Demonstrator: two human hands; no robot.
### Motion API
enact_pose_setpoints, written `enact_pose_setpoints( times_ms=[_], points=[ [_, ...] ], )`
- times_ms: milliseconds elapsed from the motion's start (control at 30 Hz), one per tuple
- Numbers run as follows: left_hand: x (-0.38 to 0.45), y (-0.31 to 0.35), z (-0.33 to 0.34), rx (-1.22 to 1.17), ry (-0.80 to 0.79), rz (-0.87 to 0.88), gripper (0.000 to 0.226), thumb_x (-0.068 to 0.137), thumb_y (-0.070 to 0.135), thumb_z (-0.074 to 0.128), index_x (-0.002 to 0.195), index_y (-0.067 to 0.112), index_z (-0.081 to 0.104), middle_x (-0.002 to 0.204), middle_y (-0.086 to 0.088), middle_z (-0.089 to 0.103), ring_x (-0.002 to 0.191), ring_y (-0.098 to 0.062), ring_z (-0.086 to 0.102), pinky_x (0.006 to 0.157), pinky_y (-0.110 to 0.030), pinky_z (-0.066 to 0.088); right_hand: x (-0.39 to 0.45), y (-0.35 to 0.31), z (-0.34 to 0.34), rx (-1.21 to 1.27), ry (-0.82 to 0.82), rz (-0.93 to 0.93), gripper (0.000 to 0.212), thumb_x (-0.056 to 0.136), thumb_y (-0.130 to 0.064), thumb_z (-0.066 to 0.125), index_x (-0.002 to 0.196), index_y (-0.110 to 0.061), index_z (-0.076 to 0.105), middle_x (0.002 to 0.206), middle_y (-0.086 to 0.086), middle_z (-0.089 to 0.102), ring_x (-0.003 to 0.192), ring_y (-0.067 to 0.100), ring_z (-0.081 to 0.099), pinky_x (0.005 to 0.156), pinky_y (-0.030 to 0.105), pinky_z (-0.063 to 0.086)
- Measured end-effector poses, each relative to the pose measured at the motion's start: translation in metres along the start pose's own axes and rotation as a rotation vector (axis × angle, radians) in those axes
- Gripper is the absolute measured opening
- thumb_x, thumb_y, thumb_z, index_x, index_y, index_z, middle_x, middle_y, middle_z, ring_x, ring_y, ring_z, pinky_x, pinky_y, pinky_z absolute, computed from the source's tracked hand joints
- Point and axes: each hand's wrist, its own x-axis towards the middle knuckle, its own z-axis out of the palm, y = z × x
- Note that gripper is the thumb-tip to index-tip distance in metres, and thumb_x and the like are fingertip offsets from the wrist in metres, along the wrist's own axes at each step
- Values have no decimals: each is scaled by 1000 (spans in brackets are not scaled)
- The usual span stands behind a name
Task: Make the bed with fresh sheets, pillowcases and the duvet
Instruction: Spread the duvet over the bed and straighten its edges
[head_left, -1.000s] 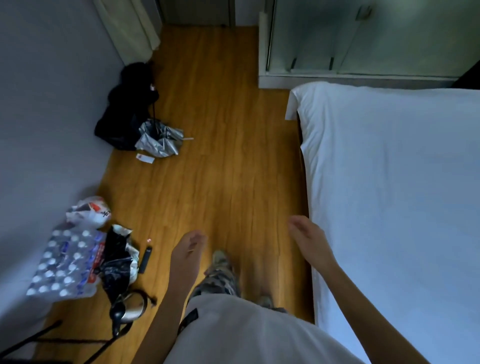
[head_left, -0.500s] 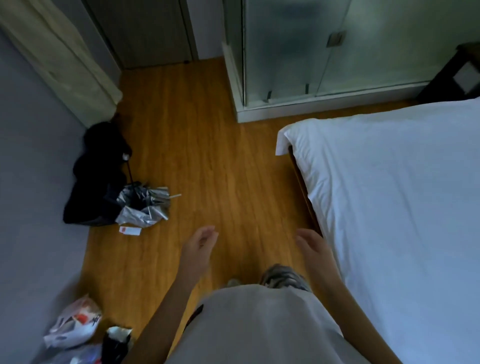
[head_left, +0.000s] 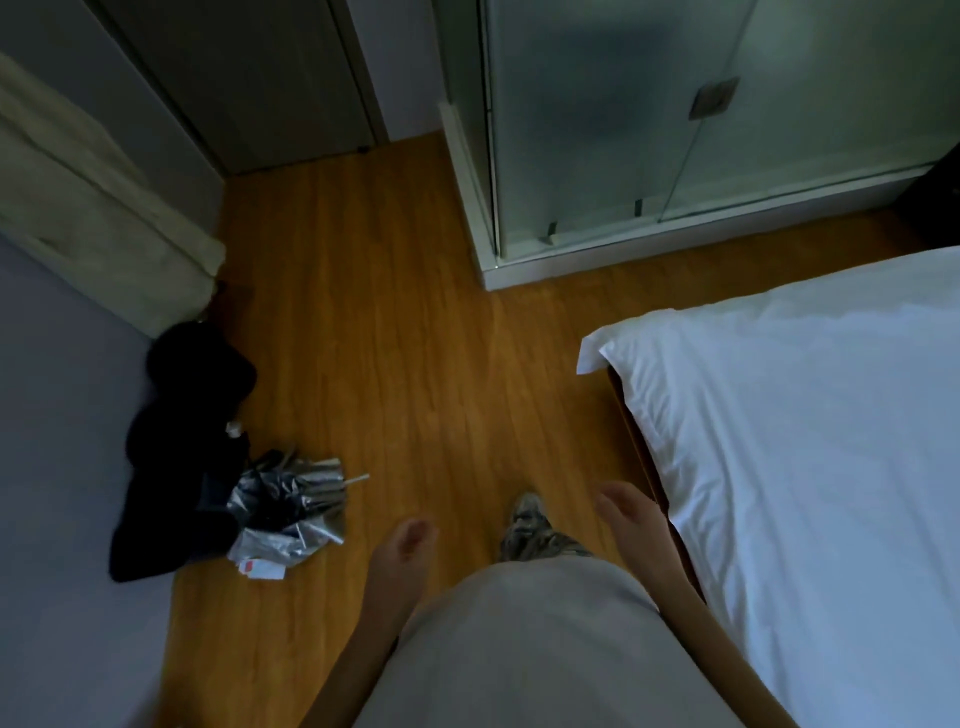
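A white sheet (head_left: 810, 447) covers the bed at the right, its near-left corner sticking out loose past the wooden bed frame (head_left: 641, 457). My left hand (head_left: 402, 553) hangs over the wooden floor with loosely curled fingers and holds nothing. My right hand (head_left: 631, 519) hangs beside the bed's left edge, fingers relaxed, also empty, not touching the sheet. No pillows or duvet are in view.
A black bag (head_left: 182, 452) and a crumpled silver umbrella (head_left: 293, 509) lie by the left wall. A frosted glass enclosure (head_left: 701, 130) stands beyond the bed. A dark door (head_left: 249, 83) is at the far end. A curtain (head_left: 88, 208) hangs at left.
I have walked forward along the bed toward its far corner. The bottle pack and bags at the left have dropped out of view. Both hands stay empty, swinging.
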Motion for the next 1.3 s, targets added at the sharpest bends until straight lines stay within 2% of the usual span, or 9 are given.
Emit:
enact_pose_setpoints(
  times_ms=[100, 167, 367, 533, 700, 900, 1067, 1200, 1300],
  points=[
    [73, 56, -4, -16, 42, -6, 12, 94, 16, 60, 101, 25, 64, 101, 2, 68, 99, -16, 63, 83, -27, 47, 76, -61, -15, 1, -11, -47, 23, 96, -26, 53, 115, -17, 62, 103, -11, 63, 96, 3, 59, 77, 17, 45],
    [124, 95, -5, 20, 56, 29, 12, 95, 22, 58, 106, 24, 63, 103, 4, 66, 99, -14, 61, 81, -26, 46, 129, -101, -24, -17, -11, -82, 21, 97, -28, 51, 115, -21, 59, 102, -15, 60, 96, 2, 58, 73, 12, 42],
    [269, 190, 0, 33, 55, 42, 17, 96, 24, 56, 111, 18, 63, 108, -2, 65, 102, -19, 60, 85, -33, 47, 251, -179, -39, 26, 62, -51, 28, 97, -32, 49, 122, -22, 59, 113, -9, 61, 100, 3, 57, 74, 6, 38],
    [403, 245, 30, 131, -132, 58, 13, 95, 26, 58, 106, 21, 62, 104, 2, 63, 96, -14, 59, 74, -25, 46, 338, -191, -27, 89, 160, 108, 29, 97, -34, 50, 122, -22, 60, 115, -6, 64, 99, 4, 60, 74, 9, 42],
    [503, 326, 65, 294, -456, 205, 13, 96, 22, 57, 108, 23, 61, 103, 15, 61, 98, -4, 58, 72, -14, 43, 383, -219, -30, 214, 350, 269, 26, 97, -30, 51, 119, -22, 62, 107, -11, 64, 89, -6, 57, 67, 4, 39],
    [598, 446, 156, 508, -794, 396, 16, 95, 19, 57, 109, 24, 61, 102, 9, 65, 96, -4, 61, 74, -16, 46, 425, -249, -71, 380, 648, 400, 17, 96, -29, 53, 111, -27, 59, 96, -17, 61, 86, -8, 57, 66, 4, 39],
    [636, 504, 256, 487, -881, 364, 11, 95, 25, 58, 103, 29, 62, 103, 7, 67, 97, -7, 62, 79, -21, 46, 470, -236, -117, 465, 781, 494, 15, 96, -24, 53, 109, -26, 59, 99, -9, 65, 91, 1, 60, 76, 14, 47],
    [653, 523, 340, 524, -931, 339, 12, 93, 25, 62, 101, 32, 66, 101, 5, 70, 100, -13, 65, 92, -38, 52, 523, -218, -173, 499, 814, 518, 17, 94, -24, 57, 110, -25, 62, 97, -13, 64, 89, -1, 58, 77, 12, 44],
    [656, 550, 407, 595, -969, 348, 13, 93, 23, 61, 101, 32, 66, 99, 6, 70, 97, -12, 65, 90, -41, 53, 565, -206, -246, 548, 811, 510, 19, 95, -23, 55, 113, -22, 62, 101, -10, 64, 94, 6, 59, 76, 12, 43]
  ],
)
